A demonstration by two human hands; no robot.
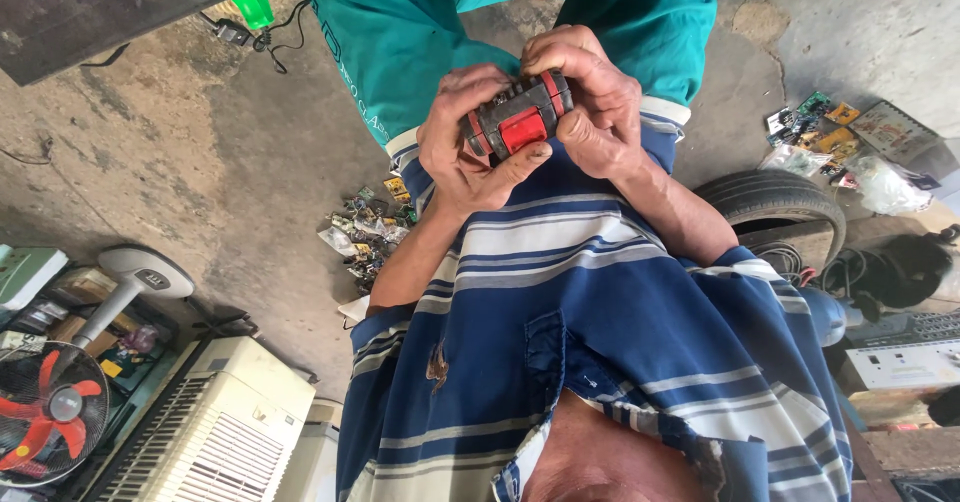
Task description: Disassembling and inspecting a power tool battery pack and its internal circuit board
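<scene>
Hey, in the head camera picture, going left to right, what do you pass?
Red-bladed floor fan → white slatted air-conditioner casing → heap of small circuit boards on the concrete floor → left hand → red and black power-tool battery pack → right hand → black rubber tyre → second pile of circuit boards.

Battery pack black with red; shirt blue-white striped; trousers teal.

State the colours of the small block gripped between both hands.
The block is dark grey with red parts, including a red front panel; the head view shows it.
</scene>
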